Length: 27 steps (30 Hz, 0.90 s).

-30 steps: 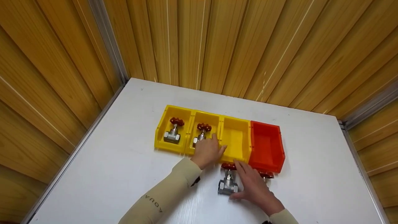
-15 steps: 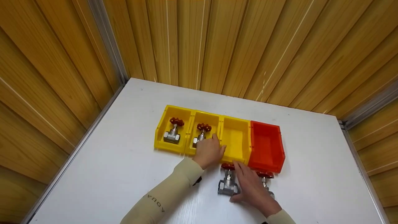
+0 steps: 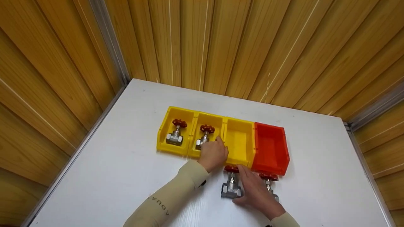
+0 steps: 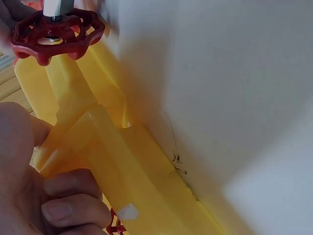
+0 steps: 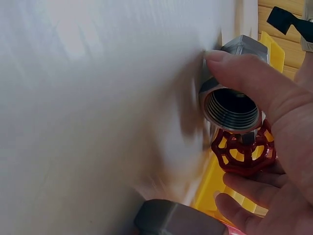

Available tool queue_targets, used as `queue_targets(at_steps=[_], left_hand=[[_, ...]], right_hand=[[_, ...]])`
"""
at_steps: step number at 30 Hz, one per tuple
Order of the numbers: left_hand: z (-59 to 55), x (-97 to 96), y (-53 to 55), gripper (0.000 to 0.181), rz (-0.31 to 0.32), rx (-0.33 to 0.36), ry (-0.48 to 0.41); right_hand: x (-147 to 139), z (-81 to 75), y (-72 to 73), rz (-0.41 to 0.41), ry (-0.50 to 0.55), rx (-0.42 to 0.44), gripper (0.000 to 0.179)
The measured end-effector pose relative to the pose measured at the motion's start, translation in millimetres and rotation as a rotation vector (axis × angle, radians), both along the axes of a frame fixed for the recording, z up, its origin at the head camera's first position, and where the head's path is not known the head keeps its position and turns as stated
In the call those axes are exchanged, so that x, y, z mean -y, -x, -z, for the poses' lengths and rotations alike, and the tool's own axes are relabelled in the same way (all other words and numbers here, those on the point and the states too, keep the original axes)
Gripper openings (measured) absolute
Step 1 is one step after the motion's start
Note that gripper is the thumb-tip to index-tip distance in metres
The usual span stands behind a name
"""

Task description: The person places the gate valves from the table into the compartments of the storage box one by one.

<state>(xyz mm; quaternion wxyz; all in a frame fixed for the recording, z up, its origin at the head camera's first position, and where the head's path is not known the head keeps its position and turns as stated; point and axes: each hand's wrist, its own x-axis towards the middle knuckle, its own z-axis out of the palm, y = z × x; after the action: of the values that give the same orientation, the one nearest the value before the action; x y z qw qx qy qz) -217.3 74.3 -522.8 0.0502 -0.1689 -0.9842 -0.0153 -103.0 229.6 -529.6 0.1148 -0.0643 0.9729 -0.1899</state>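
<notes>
My left hand point(image 3: 213, 154) grips the front of the walls where the second and third yellow bins meet; in the left wrist view its thumb and curled fingers lie on either side of the yellow bin wall point(image 4: 102, 147). My right hand point(image 3: 257, 192) holds a gate valve point(image 3: 232, 187) with a red handwheel, which lies on the table in front of the third yellow bin point(image 3: 238, 143). In the right wrist view the thumb lies over its threaded steel body point(image 5: 232, 105), and the fingers are by the handwheel point(image 5: 244, 152). Another gate valve point(image 3: 268, 181) lies partly hidden behind this hand.
A gate valve point(image 3: 175, 135) lies in the leftmost yellow bin point(image 3: 162, 146), and another valve point(image 3: 205, 135) in the second, partly covered by my left hand. A red bin point(image 3: 271, 148) ends the row on the right. Wood-patterned walls point(image 3: 202, 47) enclose the white table point(image 3: 126, 164).
My left hand has shifted slightly right and its thumb has drawn in against the bin wall. The right hand has moved slightly left, showing more of the valve behind it.
</notes>
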Motion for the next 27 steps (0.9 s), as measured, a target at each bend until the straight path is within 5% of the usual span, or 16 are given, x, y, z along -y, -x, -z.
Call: queue_targets(at_steps=[13,27], left_hand=[[-0.1,0.7,-2.7,0.043,0.048,-0.105,0.079],[0.8,3.1,-0.9,0.046,0.044,-0.087,0.06]], right_hand=[[-2.3,3.4,-1.3,-0.012,0.008,-0.083,0.118],[-4.9,5.6,-2.7,-0.031,0.052,-0.129,0.122]])
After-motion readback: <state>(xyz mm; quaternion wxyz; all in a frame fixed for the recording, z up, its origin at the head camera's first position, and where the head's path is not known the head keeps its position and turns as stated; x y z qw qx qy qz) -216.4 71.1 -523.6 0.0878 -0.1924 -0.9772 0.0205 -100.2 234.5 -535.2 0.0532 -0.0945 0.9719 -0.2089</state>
